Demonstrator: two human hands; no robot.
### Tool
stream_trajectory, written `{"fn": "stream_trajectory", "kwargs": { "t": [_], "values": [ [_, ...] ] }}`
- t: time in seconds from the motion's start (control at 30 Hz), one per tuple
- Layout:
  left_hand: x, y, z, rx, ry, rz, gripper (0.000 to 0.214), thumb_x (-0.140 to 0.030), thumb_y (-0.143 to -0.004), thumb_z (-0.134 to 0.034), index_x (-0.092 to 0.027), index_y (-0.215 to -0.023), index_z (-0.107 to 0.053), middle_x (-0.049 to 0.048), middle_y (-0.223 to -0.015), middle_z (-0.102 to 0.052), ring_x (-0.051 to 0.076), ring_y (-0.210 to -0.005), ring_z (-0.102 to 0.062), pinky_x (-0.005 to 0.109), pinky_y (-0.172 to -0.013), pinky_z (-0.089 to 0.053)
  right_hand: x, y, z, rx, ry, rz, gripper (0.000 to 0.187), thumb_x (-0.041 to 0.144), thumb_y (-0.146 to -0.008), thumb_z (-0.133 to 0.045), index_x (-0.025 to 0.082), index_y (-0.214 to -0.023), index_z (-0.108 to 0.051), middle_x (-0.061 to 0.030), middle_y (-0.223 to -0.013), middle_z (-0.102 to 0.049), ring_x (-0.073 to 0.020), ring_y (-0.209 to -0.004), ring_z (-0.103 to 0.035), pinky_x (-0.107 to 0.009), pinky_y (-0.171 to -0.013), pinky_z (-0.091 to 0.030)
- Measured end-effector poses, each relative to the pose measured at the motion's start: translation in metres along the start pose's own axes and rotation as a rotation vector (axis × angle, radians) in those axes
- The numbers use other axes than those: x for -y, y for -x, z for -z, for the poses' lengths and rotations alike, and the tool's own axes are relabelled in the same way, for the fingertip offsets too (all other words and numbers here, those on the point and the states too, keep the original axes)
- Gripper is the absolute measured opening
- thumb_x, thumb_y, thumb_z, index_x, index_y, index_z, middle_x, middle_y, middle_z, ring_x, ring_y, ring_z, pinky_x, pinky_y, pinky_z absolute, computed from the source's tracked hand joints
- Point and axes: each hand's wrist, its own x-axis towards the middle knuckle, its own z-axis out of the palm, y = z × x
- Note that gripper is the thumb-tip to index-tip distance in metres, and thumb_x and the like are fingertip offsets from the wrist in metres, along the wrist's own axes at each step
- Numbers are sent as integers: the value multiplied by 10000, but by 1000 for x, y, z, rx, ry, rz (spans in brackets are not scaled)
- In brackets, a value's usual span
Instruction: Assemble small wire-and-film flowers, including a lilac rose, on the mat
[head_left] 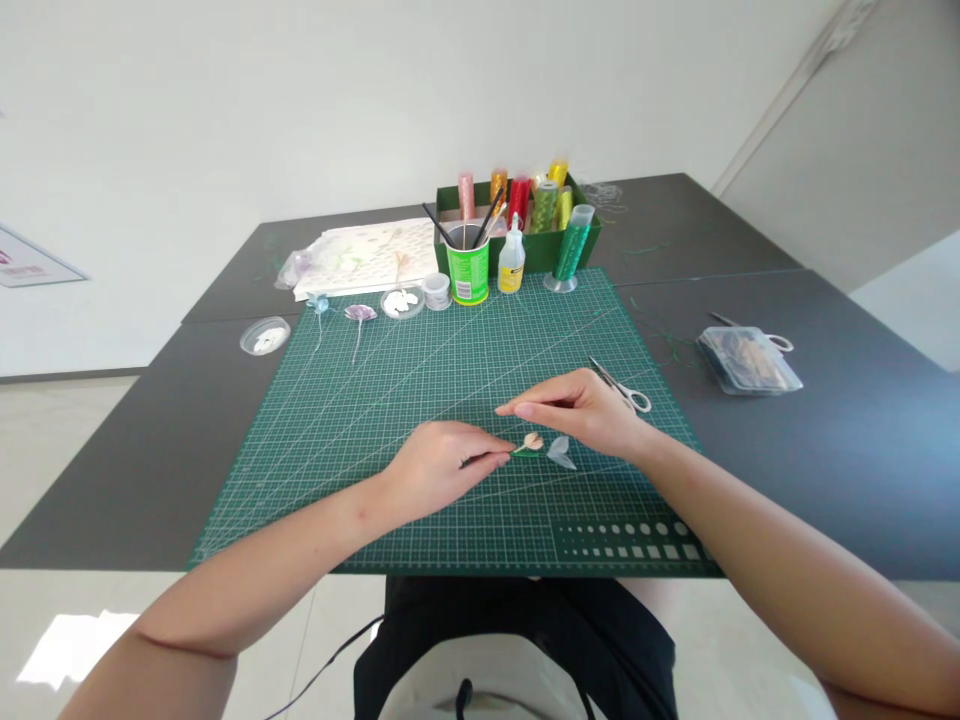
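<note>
My left hand (pixel 442 465) pinches the thin green stem of a small artificial flower (pixel 533 441), with its pale peach head pointing right. Just above and to the right, my right hand (pixel 581 408) has its thumb and index finger brought together at the tips; whatever they pinch, if anything, is too small to make out. A pair of pale, translucent leaf-like petals (pixel 560 453) lies on the green cutting mat (pixel 420 370), below the right hand and apart from it. White-handled scissors (pixel 634 395) rest on the mat behind the right wrist.
At the back stand a green box (pixel 536 250) of thread spools, a green can (pixel 469 275) with brushes, a glue bottle (pixel 511 260) and a green thread spool (pixel 574 245). Finished blue (pixel 318 303) and purple flowers (pixel 360 313) lie back left. A clear plastic case (pixel 750 360) sits right.
</note>
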Motion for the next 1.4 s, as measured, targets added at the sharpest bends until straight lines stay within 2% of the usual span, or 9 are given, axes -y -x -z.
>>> {"fn": "stream_trajectory", "kwargs": {
  "t": [0.37,0.7,0.8,0.87,0.93,1.0,1.13,1.3,1.4],
  "values": [
    [1,0,2,-99,78,49,172,-260,-984,-663,-240,-1080,-804,11,-946,-824,163,-811,-776,273,-785,-609,-1,-1,2,-99,1,16,288,443,-916,-696,220,-997,-858,-73,-954,-841,-239,-834,-769,-310,-662,-577],
    [0,0,2,-186,57,-2,134,-250,-981,-672,-206,-1024,-791,10,-917,-819,148,-795,-766,248,-760,-594,-2,-5,2,-112,-38,-46,270,410,-894,-697,209,-971,-861,-76,-958,-838,-229,-853,-747,-306,-696,-557],
    [-1,2,2,-239,34,-52,115,-245,-975,-683,-193,-1006,-781,16,-918,-816,148,-810,-764,246,-754,-591,-5,-7,6,-58,-90,-133,295,429,-874,-708,198,-971,-863,-39,-686,-762,-157,-620,-625,-267,-549,-449],
    [-2,2,2,-257,33,-64,107,-246,-974,-685,-196,-1003,-776,19,-921,-814,150,-821,-764,252,-766,-593,-8,-8,8,-7,-157,-207,350,464,-866,-701,176,-986,-860,33,-467,-540,-98,-470,-418,-246,-465,-305],
    [-3,2,2,-272,40,-66,97,-240,-973,-686,-198,-997,-770,20,-917,-812,151,-825,-762,260,-776,-593,-10,-8,9,31,-212,-257,400,497,-858,-694,160,-1003,-855,82,-430,-352,-77,-453,-270,-243,-457,-215],
    [-3,2,3,-290,55,-63,82,-231,-966,-694,-197,-982,-767,19,-908,-809,151,-821,-758,267,-780,-592,-12,-8,9,52,-231,-274,417,509,-849,-696,160,-1015,-853,90,-461,-302,-79,-478,-240,-246,-471,-212],
    [-3,0,3,-314,85,-35,77,-246,-961,-701,-203,-964,-765,19,-895,-804,155,-814,-749,286,-794,-599,-12,-9,8,69,-205,-281,390,497,-848,-693,185,-1015,-857,75,-480,-344,-94,-508,-271,-252,-495,-256],
    [-3,0,3,-331,118,40,84,-266,-948,-717,-211,-976,-774,18,-882,-795,153,-793,-734,284,-782,-593,-13,-9,9,84,-214,-337,393,496,-823,-711,184,-1014,-856,11,-588,-586,-96,-539,-353,-251,-512,-268],
    [-3,-1,4,-324,206,107,133,-254,-924,-741,-216,-1046,-780,16,-879,-785,142,-778,-713,259,-746,-585,-12,-10,7,98,-254,-375,402,484,-804,-726,161,-1009,-851,14,-571,-578,-91,-531,-349,-248,-504,-239]
  ]
}}
